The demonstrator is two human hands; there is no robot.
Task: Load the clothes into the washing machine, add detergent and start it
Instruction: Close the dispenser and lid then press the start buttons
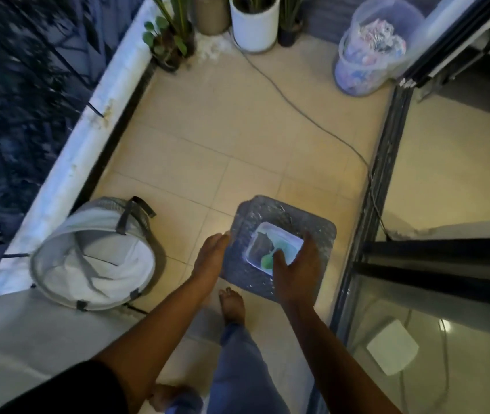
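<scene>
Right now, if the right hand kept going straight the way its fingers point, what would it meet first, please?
Most likely the clear detergent tub on the grey stool. The right hand reaches forward and down over it, fingers spread, thumb near the green scoop. Depth is unclear, so it may already be touching the tub's rim.

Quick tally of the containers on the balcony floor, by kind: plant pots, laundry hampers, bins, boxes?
Plant pots: 4 (black, beige, white, small dark)
Fabric laundry hampers: 1, lying tipped over
Translucent bins holding coloured items: 1
Grey lidded boxes: 1, with a clear tub set on it: 1
Total: 8
</scene>
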